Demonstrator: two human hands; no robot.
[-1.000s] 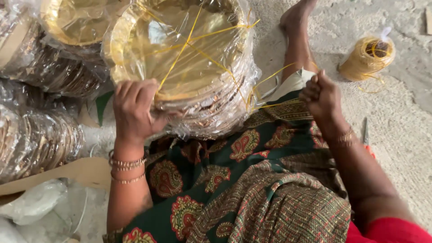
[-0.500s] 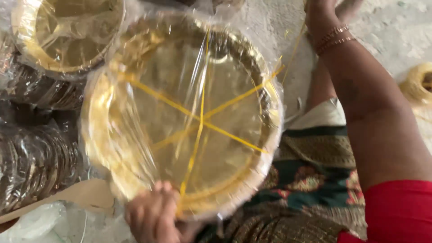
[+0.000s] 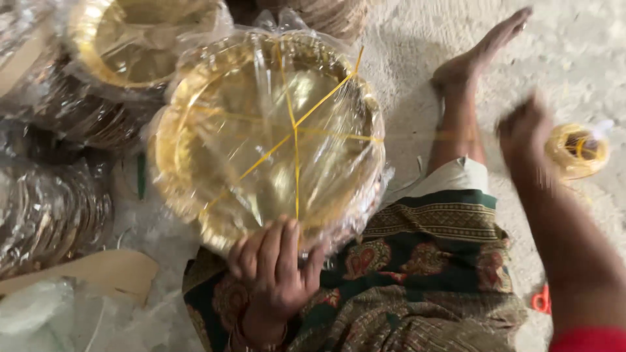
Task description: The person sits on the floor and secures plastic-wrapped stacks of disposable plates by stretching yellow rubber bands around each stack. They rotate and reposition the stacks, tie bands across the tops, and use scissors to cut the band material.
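**Wrapped plates held at the near rim**

The plastic-wrapped stack of golden plates (image 3: 267, 137), crossed with yellow string (image 3: 295, 130), tilts over the lap, more wrapped stacks (image 3: 59, 208) to its left. The left hand (image 3: 274, 267) clamps its near edge. The right hand (image 3: 525, 133) is raised and blurred beside the string spool (image 3: 577, 150), grip impossible to tell

Wrapped plate stack (image 3: 274, 130) on lap, string spool (image 3: 577, 150) far right
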